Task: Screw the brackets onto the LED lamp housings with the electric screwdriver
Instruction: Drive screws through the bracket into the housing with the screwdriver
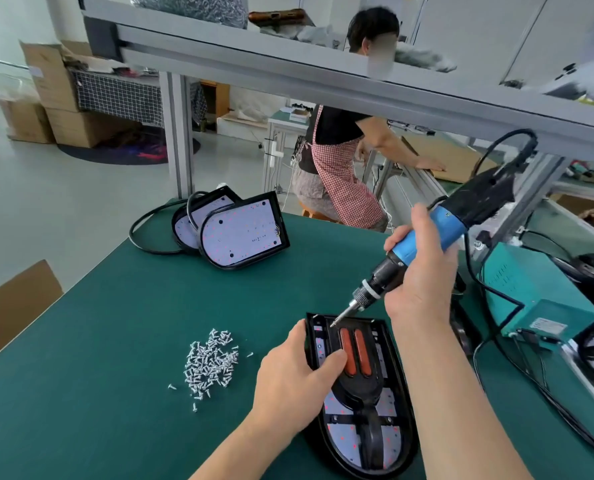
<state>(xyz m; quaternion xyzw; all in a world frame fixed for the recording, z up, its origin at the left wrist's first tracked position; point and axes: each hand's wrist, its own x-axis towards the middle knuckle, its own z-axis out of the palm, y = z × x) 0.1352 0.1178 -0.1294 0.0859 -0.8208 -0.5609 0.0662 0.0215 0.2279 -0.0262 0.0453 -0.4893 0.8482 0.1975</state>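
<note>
A black LED lamp housing (397, 403) lies near the front of the green table, with a black bracket (366, 389) bearing two orange strips set inside it. My left hand (295, 379) grips the housing's left rim, thumb pressing on the bracket. My right hand (422, 271) grips the blue and black electric screwdriver (434, 233), which tilts down to the left. Its bit tip (333, 323) sits at the housing's far left corner. A heap of small silver screws (210, 363) lies left of the housing.
Two more lamp housings (241, 232) with a black cable (143, 233) lean at the table's far side. A teal power box (531, 289) and cords stand to the right. A person in a checked apron (337, 174) works beyond the table. A cardboard sheet (14, 306) sits at left.
</note>
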